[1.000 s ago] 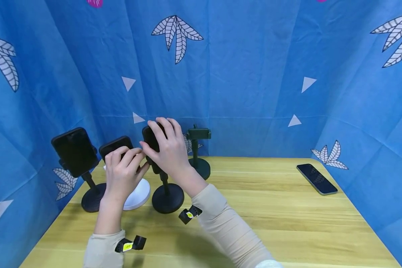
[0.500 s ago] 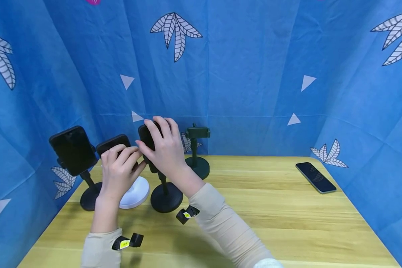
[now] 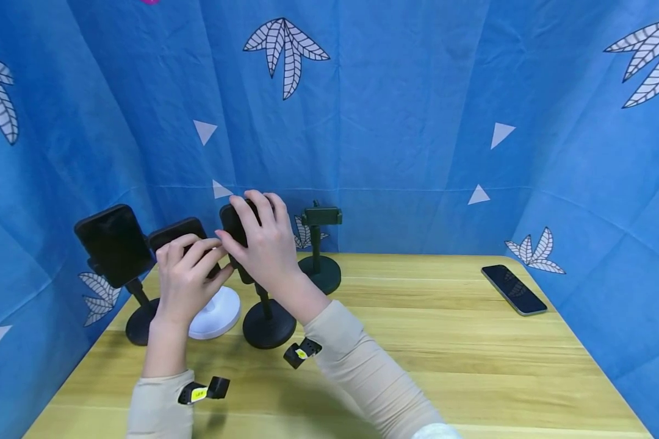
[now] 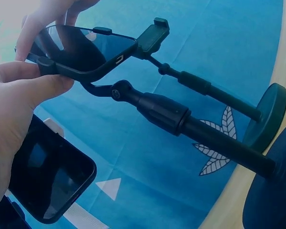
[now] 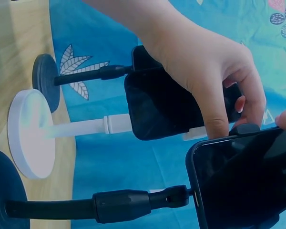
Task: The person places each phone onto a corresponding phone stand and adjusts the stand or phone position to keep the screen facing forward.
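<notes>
Black phone (image 5: 243, 176) meets left fingers (image 4: 20, 70) and, apparently, right fingers (image 3: 260, 206)

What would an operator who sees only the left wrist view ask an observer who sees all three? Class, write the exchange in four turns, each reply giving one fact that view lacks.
Operator: I see the right hand at the held phone on its black stand. Is there a loose phone anywhere?
Observer: Yes. In the head view, a loose phone lies flat on the table, towards its right edge.
Operator: And the lower phone in my view: what is its stand's base like?
Observer: The right wrist view shows it: a round white base.
</notes>
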`<state>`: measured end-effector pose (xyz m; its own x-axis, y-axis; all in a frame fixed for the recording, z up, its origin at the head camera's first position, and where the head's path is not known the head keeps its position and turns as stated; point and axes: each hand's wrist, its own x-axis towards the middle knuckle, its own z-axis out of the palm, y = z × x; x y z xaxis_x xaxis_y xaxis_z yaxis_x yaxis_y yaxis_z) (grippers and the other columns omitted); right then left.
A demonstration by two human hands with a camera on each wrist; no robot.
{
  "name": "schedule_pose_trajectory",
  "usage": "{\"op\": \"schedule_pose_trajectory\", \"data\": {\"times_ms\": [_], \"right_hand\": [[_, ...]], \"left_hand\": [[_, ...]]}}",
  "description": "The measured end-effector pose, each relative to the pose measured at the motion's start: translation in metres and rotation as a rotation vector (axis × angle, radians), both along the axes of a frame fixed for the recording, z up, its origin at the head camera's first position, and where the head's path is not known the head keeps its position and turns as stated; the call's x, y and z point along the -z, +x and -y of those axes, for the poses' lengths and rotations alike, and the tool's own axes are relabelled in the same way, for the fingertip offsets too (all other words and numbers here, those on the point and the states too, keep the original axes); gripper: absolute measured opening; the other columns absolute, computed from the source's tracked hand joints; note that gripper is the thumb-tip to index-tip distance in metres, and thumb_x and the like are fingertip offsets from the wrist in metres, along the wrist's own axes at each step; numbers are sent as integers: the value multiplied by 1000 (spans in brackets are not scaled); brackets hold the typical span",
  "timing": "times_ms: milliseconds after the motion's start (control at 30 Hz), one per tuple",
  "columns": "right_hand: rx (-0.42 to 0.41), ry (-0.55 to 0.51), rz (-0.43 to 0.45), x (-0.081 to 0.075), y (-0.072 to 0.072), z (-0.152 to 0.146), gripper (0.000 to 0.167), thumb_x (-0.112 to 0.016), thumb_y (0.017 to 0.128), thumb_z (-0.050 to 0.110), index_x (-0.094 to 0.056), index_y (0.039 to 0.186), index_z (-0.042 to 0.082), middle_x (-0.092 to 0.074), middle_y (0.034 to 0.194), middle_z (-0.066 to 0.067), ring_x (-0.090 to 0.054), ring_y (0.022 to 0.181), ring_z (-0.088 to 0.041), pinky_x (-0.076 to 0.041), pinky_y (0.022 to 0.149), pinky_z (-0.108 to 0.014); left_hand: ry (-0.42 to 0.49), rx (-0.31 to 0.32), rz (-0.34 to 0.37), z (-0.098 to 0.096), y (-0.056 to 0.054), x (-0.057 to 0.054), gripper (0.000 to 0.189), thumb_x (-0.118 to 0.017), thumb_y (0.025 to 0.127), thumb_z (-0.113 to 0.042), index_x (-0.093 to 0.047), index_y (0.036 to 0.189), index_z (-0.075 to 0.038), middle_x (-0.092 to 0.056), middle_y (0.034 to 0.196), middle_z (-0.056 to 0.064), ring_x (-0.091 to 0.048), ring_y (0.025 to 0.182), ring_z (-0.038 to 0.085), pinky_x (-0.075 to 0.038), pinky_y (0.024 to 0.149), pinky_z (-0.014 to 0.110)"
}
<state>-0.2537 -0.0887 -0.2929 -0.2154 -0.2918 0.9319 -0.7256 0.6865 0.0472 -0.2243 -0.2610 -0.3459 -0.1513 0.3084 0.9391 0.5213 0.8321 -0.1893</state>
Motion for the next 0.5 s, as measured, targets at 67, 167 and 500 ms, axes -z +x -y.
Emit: {"op": "schedule_pose_trajectory", "data": {"times_ms": [67, 167, 500], "right_hand": [[2, -2, -1, 0, 1, 0, 50, -64, 90, 48, -61, 124, 11, -59, 125, -10, -53, 116, -23, -40, 106, -37], [2, -1, -2, -1, 1, 1, 50, -63, 90, 48, -61, 124, 11, -59, 125, -9, -53, 117, -23, -40, 106, -37], [-5, -6, 21, 1, 0, 0, 49, -63, 91, 46, -60, 125, 11, -57, 127, -11, -51, 118, -24, -38, 108, -37]], "left_hand": [[0, 2, -6, 0, 0, 0, 29, -66, 89, -32, -75, 99, -6, -70, 95, 15, -50, 96, 38, -30, 79, 54], [2, 5, -19, 1, -1, 1, 32, -63, 93, -35, -75, 99, -6, -71, 94, 15, -50, 95, 37, -30, 79, 53], [-5, 4, -24, -3, 1, 0, 26, -69, 85, -27, -74, 99, -6, -70, 94, 15, -50, 95, 37, -31, 78, 53]]}}
